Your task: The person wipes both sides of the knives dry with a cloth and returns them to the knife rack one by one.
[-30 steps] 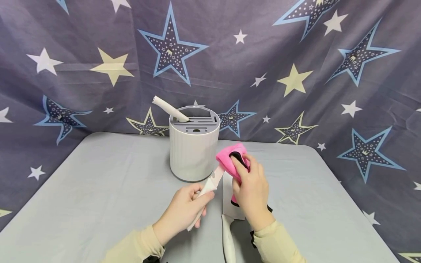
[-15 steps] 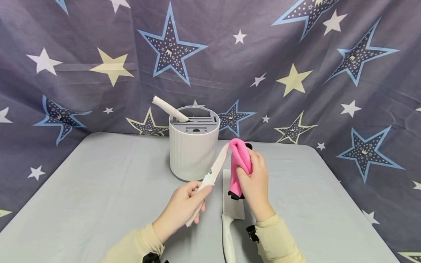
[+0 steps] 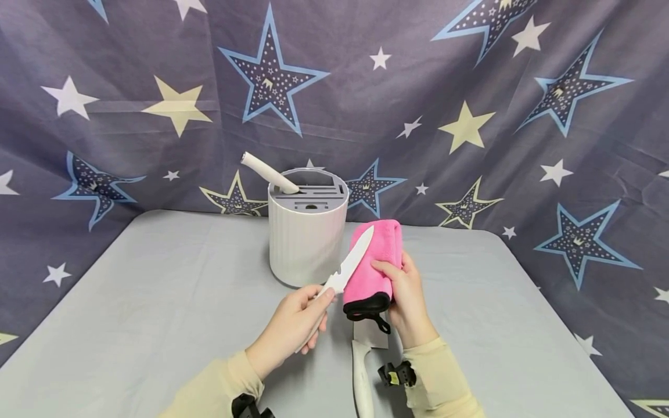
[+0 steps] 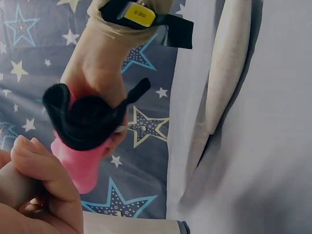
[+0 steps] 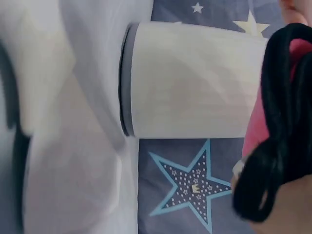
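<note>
My left hand (image 3: pixel 294 320) grips the white handle of a knife (image 3: pixel 358 254), its pale blade angled up and to the right. Behind the blade, my right hand (image 3: pixel 410 296) holds a folded pink cloth (image 3: pixel 374 273) with black edging and a black hanging loop; the thumb lies on its front. The blade overlaps the cloth's left part in the head view. In the left wrist view the left fingers (image 4: pixel 46 170) curl round the handle, with the pink cloth (image 4: pixel 78 168) beyond. Below the cloth a white-handled cleaver (image 3: pixel 362 377) lies on the table, its blade partly hidden.
A white ribbed knife block (image 3: pixel 308 249) with a grey slotted top stands at the back middle of the grey table (image 3: pixel 172 302). One white-handled tool (image 3: pixel 269 173) leans out of its slots. A star-patterned curtain (image 3: pixel 397 104) hangs behind the table.
The cloth was wrapped over the blade, then slid up to its tip. Now it is turned flat behind the blade, its black edge facing down. The left hand has barely moved.
</note>
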Demonstrator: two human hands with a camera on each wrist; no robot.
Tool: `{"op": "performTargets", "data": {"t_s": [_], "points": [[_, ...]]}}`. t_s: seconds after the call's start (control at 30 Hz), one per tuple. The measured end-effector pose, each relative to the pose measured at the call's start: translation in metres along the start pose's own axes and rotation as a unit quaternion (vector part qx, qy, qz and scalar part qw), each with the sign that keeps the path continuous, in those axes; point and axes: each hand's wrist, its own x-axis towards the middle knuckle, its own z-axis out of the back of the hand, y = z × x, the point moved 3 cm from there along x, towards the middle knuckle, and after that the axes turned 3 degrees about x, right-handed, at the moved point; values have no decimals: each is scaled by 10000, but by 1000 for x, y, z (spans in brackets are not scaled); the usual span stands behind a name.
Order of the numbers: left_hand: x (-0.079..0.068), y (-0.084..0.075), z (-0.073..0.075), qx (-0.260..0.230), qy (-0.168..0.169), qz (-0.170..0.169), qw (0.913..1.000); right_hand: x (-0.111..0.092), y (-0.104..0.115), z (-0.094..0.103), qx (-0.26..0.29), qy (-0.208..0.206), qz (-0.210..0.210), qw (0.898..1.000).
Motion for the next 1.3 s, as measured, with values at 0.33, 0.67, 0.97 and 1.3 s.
{"op": "performTargets", "data": {"t_s": [0.33, 0.67, 0.97, 1.3], "points": [[9, 7, 3, -200, 60, 71, 9998, -4, -2, -4, 638, 289, -350, 9969], [11, 7, 5, -215, 85, 51, 9997, -15, -4, -10, 661, 519, -473, 9953], [10, 9, 2, -199, 99, 231, 9995, -24, -9, -11, 269, 763, -635, 9947], [11, 13, -2, -307, 143, 301, 9990, -23, -9, -10, -12, 762, -625, 9951]]}}
